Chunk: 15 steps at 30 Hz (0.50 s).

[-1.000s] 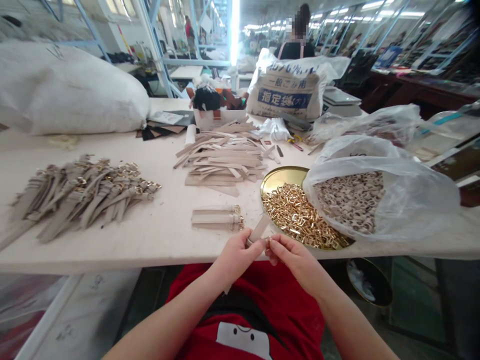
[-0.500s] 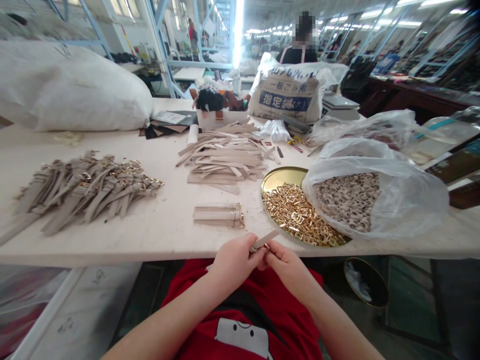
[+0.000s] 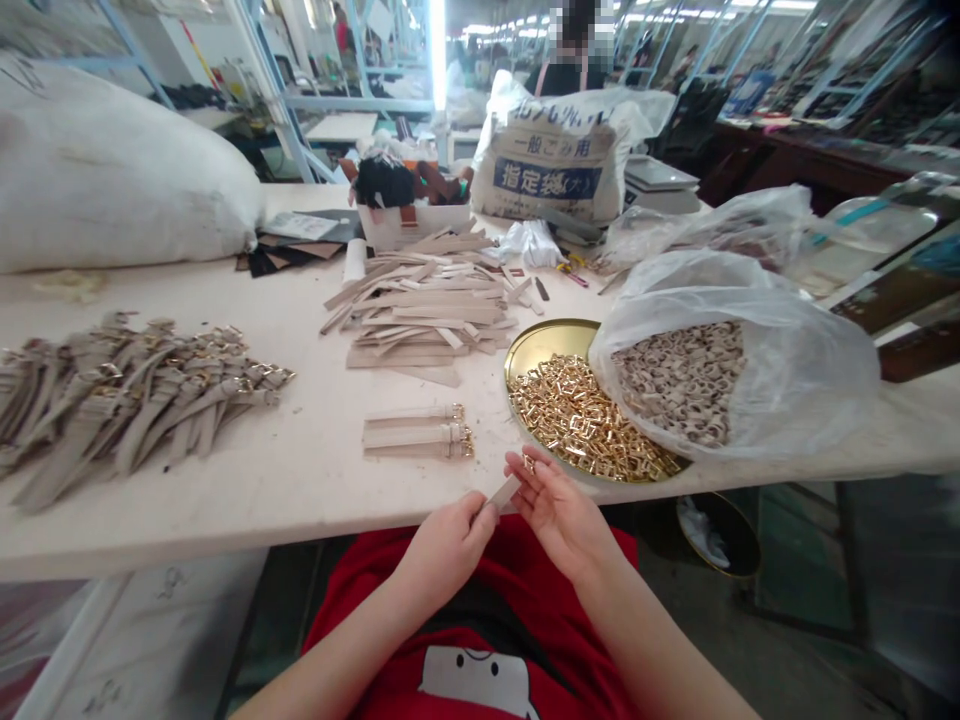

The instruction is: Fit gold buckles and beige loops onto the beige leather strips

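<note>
My left hand (image 3: 450,545) is closed round a beige strap (image 3: 504,491), whose end sticks out toward the right. Close beside it, my right hand (image 3: 562,520) is turned palm up with its fingers curled. A small gold buckle (image 3: 529,462) is held at its fingertips. In front of both hands lie a few beige straps with gold buckles (image 3: 416,438), side by side on the table. To the right, a round gold tray (image 3: 551,340) bears a heap of loose gold buckles (image 3: 592,420).
A pile of buckled straps (image 3: 142,390) lies at the left, and loose plain strips (image 3: 431,300) at the centre back. A clear plastic bag (image 3: 810,380) of small beige loops overlaps the tray. A large white sack (image 3: 120,170) and a printed bag (image 3: 551,160) stand behind.
My right hand has come away from the strap and turned palm up, with the gold buckle showing at its fingertips. My left hand keeps the strap. The whole view has shifted slightly.
</note>
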Each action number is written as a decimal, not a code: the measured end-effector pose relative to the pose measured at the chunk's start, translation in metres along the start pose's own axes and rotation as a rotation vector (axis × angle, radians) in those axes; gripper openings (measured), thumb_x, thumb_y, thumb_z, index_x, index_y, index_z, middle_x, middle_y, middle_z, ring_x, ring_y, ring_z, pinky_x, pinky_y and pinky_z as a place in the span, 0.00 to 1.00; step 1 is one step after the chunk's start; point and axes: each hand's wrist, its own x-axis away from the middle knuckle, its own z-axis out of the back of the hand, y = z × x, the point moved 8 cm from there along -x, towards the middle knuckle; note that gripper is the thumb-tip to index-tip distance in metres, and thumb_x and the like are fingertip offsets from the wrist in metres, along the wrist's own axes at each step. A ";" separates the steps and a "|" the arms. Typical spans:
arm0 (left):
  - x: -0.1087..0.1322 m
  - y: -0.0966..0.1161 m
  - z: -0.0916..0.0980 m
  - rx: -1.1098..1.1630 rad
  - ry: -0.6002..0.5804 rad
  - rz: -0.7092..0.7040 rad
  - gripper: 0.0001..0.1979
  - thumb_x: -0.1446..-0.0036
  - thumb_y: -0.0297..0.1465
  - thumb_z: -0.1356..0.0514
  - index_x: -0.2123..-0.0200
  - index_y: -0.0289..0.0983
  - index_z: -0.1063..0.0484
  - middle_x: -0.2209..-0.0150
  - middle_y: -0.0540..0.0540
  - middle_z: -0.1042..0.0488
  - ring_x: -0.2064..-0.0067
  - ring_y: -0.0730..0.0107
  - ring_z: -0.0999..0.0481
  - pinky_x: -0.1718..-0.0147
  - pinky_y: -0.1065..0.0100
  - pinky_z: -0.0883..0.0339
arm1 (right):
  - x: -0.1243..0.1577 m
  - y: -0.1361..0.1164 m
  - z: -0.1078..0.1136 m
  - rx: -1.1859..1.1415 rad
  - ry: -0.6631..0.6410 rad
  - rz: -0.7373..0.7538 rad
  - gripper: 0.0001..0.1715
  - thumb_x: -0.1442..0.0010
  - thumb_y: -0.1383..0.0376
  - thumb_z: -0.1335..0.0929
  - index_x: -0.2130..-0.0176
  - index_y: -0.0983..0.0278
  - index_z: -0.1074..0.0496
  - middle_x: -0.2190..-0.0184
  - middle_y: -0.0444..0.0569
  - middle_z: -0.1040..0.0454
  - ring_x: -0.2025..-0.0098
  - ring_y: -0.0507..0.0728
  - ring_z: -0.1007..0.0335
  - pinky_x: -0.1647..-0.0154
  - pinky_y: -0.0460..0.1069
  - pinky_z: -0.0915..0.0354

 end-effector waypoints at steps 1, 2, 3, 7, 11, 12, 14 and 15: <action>-0.003 -0.001 -0.002 0.008 0.004 0.007 0.17 0.40 0.39 0.58 0.74 0.38 0.38 0.76 0.50 0.33 0.73 0.70 0.34 0.73 0.71 0.44 | 0.000 0.002 -0.002 -0.008 -0.001 0.001 0.13 0.53 0.65 0.30 0.63 0.60 0.30 0.65 0.46 0.23 0.63 0.52 0.28 0.63 0.47 0.34; -0.006 -0.001 -0.004 0.017 0.009 0.010 0.17 0.40 0.39 0.58 0.74 0.38 0.37 0.75 0.50 0.32 0.72 0.69 0.33 0.72 0.71 0.43 | 0.000 0.005 -0.004 -0.013 -0.004 0.001 0.13 0.53 0.64 0.30 0.64 0.61 0.30 0.65 0.46 0.23 0.62 0.52 0.28 0.62 0.48 0.34; -0.008 0.000 -0.004 0.029 0.011 0.010 0.17 0.41 0.40 0.57 0.73 0.38 0.37 0.74 0.49 0.30 0.71 0.69 0.32 0.71 0.71 0.43 | 0.000 0.009 -0.005 -0.015 -0.006 0.003 0.13 0.53 0.63 0.30 0.64 0.61 0.30 0.65 0.47 0.23 0.62 0.53 0.28 0.60 0.49 0.34; -0.017 0.010 -0.004 0.118 0.026 -0.008 0.14 0.41 0.37 0.55 0.68 0.38 0.34 0.68 0.47 0.28 0.67 0.68 0.31 0.67 0.69 0.40 | 0.003 0.019 -0.010 0.035 -0.023 0.070 0.14 0.52 0.58 0.30 0.65 0.63 0.29 0.66 0.47 0.24 0.61 0.54 0.30 0.54 0.51 0.37; -0.021 0.012 -0.007 0.301 0.020 -0.008 0.09 0.43 0.34 0.53 0.67 0.37 0.37 0.70 0.49 0.31 0.69 0.72 0.33 0.68 0.71 0.40 | 0.005 0.024 -0.009 0.173 -0.024 0.160 0.15 0.50 0.58 0.31 0.63 0.63 0.30 0.66 0.46 0.26 0.62 0.54 0.31 0.56 0.51 0.38; -0.022 0.009 -0.009 0.341 0.004 0.009 0.09 0.42 0.35 0.53 0.68 0.37 0.38 0.72 0.51 0.32 0.71 0.73 0.35 0.70 0.72 0.41 | 0.005 0.023 -0.007 0.205 -0.012 0.180 0.14 0.49 0.58 0.31 0.63 0.63 0.31 0.66 0.45 0.26 0.62 0.54 0.32 0.56 0.51 0.38; -0.024 0.004 -0.012 0.391 -0.039 0.042 0.11 0.42 0.38 0.54 0.71 0.37 0.41 0.77 0.53 0.37 0.75 0.75 0.38 0.75 0.73 0.43 | 0.005 0.019 -0.003 0.280 0.013 0.223 0.12 0.48 0.58 0.32 0.64 0.62 0.32 0.66 0.44 0.27 0.63 0.53 0.33 0.57 0.50 0.38; -0.024 0.003 -0.013 0.403 -0.063 0.055 0.12 0.42 0.39 0.54 0.73 0.37 0.42 0.78 0.54 0.39 0.76 0.76 0.40 0.76 0.73 0.44 | 0.005 0.016 -0.001 0.327 0.018 0.241 0.11 0.48 0.58 0.32 0.65 0.62 0.32 0.67 0.43 0.28 0.63 0.53 0.34 0.58 0.49 0.38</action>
